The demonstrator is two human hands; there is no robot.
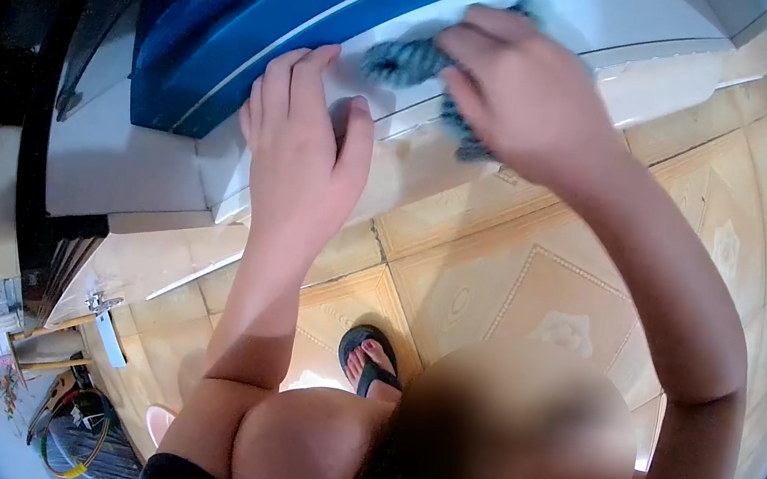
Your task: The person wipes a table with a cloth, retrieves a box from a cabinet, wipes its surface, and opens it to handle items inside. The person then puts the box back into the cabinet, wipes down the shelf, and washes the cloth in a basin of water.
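Observation:
In the head view a dark grey-green, striped cloth (406, 62) is bunched under my right hand (512, 91), whose fingers are curled round it. Part of the cloth hangs down below the hand, over the edge of a white ledge (620, 18). My left hand (306, 131) is spread, with its fingertips at the lower edge of a blue panel (233, 52) and its thumb apart, holding nothing. The right hand is slightly blurred.
Below lies a tan patterned tile floor (465, 290). A foot in a black flip-flop (371, 359) stands on it. At the lower left are a wooden-legged item (57, 331) and coiled hoops or cables (72, 431). The ledge runs along the blue panel.

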